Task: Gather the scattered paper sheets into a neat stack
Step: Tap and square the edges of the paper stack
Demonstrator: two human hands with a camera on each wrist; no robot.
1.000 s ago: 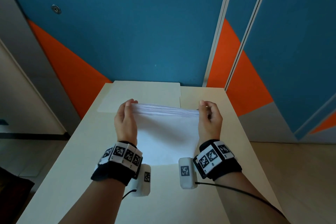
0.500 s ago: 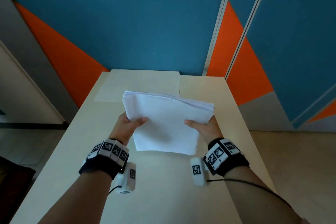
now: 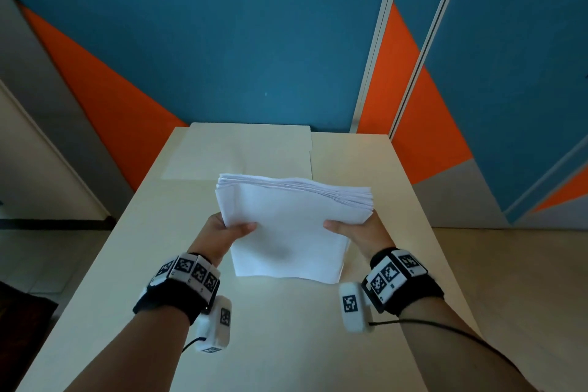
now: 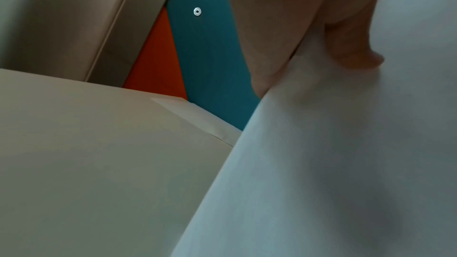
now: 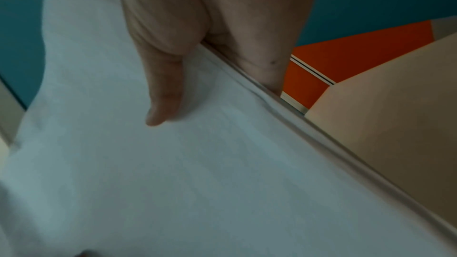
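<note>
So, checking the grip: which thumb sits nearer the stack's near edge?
The left hand: its thumb lies slightly closer than the right hand thumb on the paper stack.

A long, pale cream table with a smooth flat top is standing against the blue and orange wall. A big, flat, cream sheet is lying at the tabletop's far left corner, reaching right up to the far edge.

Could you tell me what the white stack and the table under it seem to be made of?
White stack: thin matte paper; many fine sheet edges show along its far side and it sags between the hands. Table: smooth cream surface with soft sheen, probably laminated board.
</note>
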